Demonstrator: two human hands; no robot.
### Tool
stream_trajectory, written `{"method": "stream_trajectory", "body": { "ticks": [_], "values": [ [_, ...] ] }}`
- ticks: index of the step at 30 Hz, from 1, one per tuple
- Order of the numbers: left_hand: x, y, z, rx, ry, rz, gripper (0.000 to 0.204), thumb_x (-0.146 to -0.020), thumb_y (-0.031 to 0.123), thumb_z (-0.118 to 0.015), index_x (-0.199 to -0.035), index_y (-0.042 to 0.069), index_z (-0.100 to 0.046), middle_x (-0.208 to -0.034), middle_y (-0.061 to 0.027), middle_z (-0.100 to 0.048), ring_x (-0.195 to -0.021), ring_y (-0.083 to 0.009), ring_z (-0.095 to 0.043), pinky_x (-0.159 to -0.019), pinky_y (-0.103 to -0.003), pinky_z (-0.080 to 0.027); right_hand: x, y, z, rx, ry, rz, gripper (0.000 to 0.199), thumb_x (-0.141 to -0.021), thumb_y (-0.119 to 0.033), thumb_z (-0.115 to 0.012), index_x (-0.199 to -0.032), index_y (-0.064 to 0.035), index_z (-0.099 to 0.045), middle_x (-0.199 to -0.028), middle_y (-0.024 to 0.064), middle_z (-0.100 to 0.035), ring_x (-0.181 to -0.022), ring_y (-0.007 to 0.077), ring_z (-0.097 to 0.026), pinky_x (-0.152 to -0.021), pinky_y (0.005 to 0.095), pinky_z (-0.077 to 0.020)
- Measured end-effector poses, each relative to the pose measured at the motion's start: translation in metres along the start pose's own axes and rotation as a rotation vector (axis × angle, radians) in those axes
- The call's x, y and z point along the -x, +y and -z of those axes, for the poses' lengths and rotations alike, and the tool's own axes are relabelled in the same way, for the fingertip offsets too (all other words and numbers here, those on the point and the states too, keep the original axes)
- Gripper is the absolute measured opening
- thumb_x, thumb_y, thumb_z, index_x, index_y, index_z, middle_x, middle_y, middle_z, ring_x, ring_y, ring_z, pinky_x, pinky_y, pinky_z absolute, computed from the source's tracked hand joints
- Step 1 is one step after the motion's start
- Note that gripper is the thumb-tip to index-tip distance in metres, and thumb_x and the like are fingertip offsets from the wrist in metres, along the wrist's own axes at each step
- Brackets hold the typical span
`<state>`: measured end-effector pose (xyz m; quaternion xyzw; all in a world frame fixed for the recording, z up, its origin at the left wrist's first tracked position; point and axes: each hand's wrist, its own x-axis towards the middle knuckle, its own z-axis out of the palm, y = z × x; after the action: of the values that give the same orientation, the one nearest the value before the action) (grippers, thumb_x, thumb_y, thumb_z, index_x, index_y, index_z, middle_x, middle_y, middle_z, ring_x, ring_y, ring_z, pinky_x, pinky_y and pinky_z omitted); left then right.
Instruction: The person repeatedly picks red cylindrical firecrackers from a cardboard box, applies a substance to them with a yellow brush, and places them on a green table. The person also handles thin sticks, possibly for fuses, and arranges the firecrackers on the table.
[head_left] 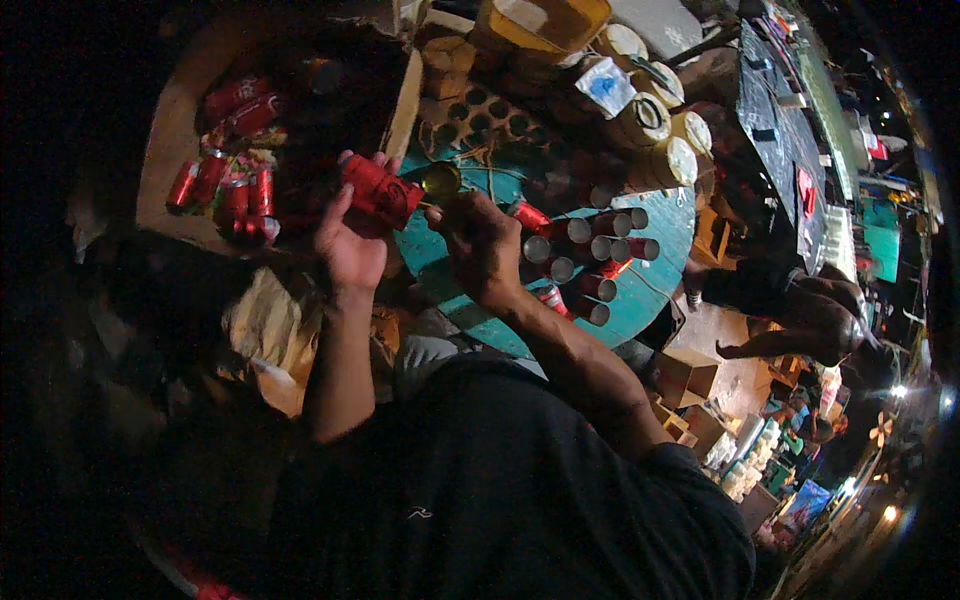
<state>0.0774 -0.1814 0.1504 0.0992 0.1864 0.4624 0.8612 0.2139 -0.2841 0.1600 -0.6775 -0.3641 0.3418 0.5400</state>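
Red, with dark markings along its side, a cylindrical can (380, 190) lies tilted in the left hand (353, 248), whose fingers wrap around it, near a cardboard box (405, 105) and a round teal table (638, 290). Just beside the can's end, the right hand (482, 245) has curled fingers; I cannot tell what they hold. Grey-ended cylinders (601, 248) stand grouped on the table.
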Motion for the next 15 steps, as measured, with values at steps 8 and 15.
{"method": "stream_trajectory", "body": {
  "ticks": [8, 15],
  "values": [
    [0.003, -0.028, -0.012, -0.280, 0.129, 0.030, 0.054, -0.090, 0.021, -0.065, -0.138, 0.008, -0.046, -0.127, -0.0140, -0.055, -0.111, -0.0292, -0.059, -0.101, -0.047, -0.046, -0.003, 0.011, 0.052, 0.458, -0.132, 0.976, 0.038, -0.068, -0.007, -0.069, -0.106, -0.0014, -0.067, -0.087, 0.0109, -0.065, -0.069, 0.0248, -0.063, -0.058, 0.0351, -0.0502],
    [0.010, -0.059, -0.019, -0.368, -0.057, -0.037, 0.054, -0.089, 0.013, -0.067, -0.139, 0.011, -0.046, -0.122, -0.0093, -0.057, -0.111, -0.0245, -0.057, -0.094, -0.044, -0.050, 0.012, -0.001, 0.088, 0.362, -0.039, 0.596, 0.039, -0.067, -0.007, -0.074, -0.106, -0.0034, -0.068, -0.081, 0.0081, -0.064, -0.066, 0.0238, -0.063, -0.057, 0.0354, -0.0493]
  ]
}}
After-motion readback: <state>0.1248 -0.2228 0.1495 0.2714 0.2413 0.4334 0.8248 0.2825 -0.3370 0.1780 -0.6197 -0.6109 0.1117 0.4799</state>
